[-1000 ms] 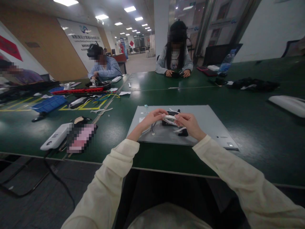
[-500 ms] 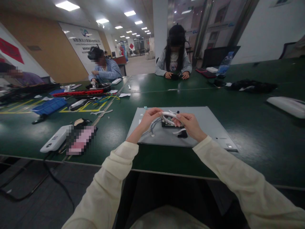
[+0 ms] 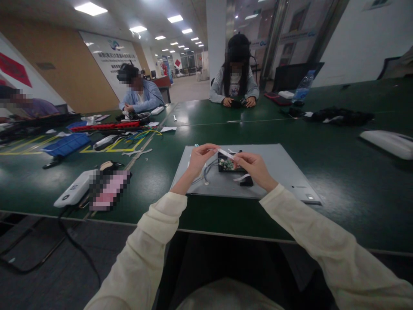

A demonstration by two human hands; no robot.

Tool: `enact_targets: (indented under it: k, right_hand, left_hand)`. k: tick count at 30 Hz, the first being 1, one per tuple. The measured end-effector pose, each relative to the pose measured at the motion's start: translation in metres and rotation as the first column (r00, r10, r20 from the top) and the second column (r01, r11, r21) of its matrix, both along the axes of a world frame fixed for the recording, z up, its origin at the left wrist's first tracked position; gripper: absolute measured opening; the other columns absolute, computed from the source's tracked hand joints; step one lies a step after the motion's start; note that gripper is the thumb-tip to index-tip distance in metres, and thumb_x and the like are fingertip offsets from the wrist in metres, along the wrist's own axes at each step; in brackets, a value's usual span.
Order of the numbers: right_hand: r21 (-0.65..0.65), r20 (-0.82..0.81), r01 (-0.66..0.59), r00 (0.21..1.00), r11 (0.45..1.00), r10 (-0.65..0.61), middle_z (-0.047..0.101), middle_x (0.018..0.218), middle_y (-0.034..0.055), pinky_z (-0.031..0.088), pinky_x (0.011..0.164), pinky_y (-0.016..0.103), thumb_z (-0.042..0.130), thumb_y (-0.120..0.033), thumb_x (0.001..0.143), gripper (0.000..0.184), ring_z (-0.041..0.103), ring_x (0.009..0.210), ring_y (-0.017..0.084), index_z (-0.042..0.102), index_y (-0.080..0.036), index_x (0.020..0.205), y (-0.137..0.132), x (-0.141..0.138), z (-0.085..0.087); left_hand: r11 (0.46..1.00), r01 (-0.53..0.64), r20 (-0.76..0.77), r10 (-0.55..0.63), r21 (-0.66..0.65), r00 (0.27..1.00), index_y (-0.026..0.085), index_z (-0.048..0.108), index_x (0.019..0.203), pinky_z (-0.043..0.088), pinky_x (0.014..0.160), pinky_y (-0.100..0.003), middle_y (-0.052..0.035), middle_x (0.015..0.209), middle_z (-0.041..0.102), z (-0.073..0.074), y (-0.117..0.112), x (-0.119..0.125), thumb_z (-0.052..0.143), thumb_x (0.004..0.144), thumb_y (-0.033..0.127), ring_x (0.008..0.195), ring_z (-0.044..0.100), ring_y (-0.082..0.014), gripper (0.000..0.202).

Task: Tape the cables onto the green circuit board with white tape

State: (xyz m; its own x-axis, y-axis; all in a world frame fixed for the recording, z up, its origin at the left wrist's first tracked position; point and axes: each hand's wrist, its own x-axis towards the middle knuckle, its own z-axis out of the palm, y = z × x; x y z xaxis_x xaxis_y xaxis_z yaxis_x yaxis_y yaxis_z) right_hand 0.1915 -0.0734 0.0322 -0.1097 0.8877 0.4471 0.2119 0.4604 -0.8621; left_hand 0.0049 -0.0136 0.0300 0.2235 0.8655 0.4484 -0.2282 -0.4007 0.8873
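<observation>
A thin roll of white tape (image 3: 226, 154) is held up between my two hands, seen nearly edge-on. The fingertips of my left hand (image 3: 199, 161) pinch its left end. My right hand (image 3: 257, 168) grips the other end between thumb and fingers. Below the roll, a green circuit board in a black frame (image 3: 225, 165) rests on a grey flat panel (image 3: 280, 174), partly covered by my right fingers. Grey cables (image 3: 206, 172) run from the board toward the left. A small black piece with a white strip (image 3: 247, 181) lies on the panel near my right hand.
Left of the panel lie a white device (image 3: 76, 188), a blurred pink item (image 3: 111, 189) and a blue bin (image 3: 66, 144). A white case (image 3: 389, 144) and a black bundle (image 3: 343, 116) are at right. A person (image 3: 235, 82) sits opposite; another person (image 3: 140, 92) sits farther left.
The roll of tape has turned from showing its open ring to lying almost edge-on, exposing more of the circuit board. My hands have barely shifted. The co-worker at left has lowered a raised hand.
</observation>
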Motion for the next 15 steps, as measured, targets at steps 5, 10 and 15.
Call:
enact_targets:
  k: [5,10,15]
  right_hand:
    - [-0.001,0.034,-0.049,0.998,0.999,0.049,0.062,0.073,0.0029,0.041,0.072,0.027,0.055,-0.04,0.082,0.028,0.056,0.073,0.016,0.064,-0.017,0.07,0.0022,0.0048,-0.0017]
    - [-0.039,-0.009,-0.024,1.0,0.999,0.023,0.061,0.071,0.0018,0.043,0.073,0.029,0.056,-0.04,0.081,0.027,0.056,0.072,0.016,0.066,-0.016,0.087,0.0038,0.0065,-0.0018]
    - [-0.01,0.037,0.035,0.999,0.999,-0.035,0.061,0.07,0.0022,0.043,0.072,0.029,0.055,-0.04,0.081,0.027,0.056,0.071,0.016,0.066,-0.015,0.085,0.0068,0.0066,-0.0017]
  left_hand:
    - [0.999,-0.035,0.027,0.035,-0.007,0.999,0.018,0.07,0.075,0.046,0.079,-0.027,-0.0016,0.081,0.069,-0.002,0.0031,0.0001,0.071,0.067,0.025,0.078,0.061,-0.0131,0.01]
    - [0.998,-0.058,0.021,0.058,0.013,0.998,0.019,0.07,0.076,0.045,0.077,-0.025,-0.0018,0.082,0.069,-0.0013,0.0055,-0.0031,0.069,0.07,0.025,0.078,0.061,-0.0125,0.009]
    - [0.995,-0.093,0.011,0.092,0.026,0.996,0.019,0.07,0.079,0.045,0.074,-0.024,-0.0025,0.084,0.069,-0.0008,0.0071,-0.0063,0.069,0.071,0.027,0.078,0.061,-0.0121,0.011]
